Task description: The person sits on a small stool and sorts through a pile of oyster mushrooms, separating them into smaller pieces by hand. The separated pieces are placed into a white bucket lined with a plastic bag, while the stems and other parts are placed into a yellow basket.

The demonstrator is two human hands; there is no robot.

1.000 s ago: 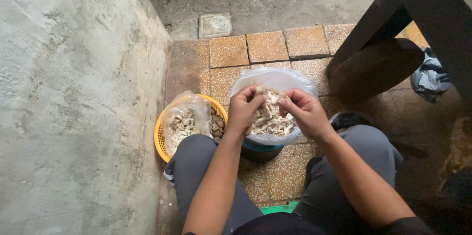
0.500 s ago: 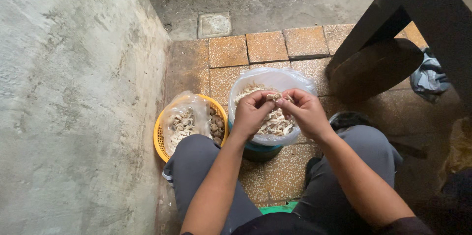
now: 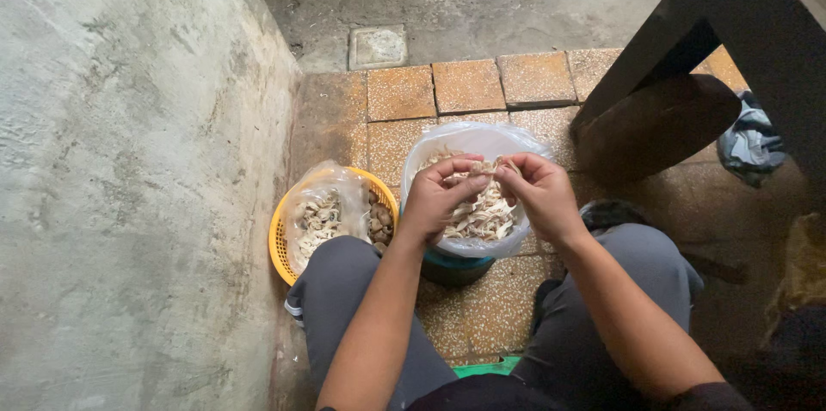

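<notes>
Both hands, left hand (image 3: 437, 198) and right hand (image 3: 538, 191), pinched one pale shell piece (image 3: 483, 167) between fingertips above the bag-lined bowl (image 3: 447, 142) of shells, yellow basket (image 3: 280, 239) just left of them.

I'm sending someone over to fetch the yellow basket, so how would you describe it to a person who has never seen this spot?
Start at the tall grey concrete wall on the left and follow it down to the tiled floor. The yellow basket sits at its foot, beside the person's left knee. Unlike the neighbouring plastic-lined container under the hands, it is low, round and yellow-meshed, with its own bag of pale pieces.
</notes>
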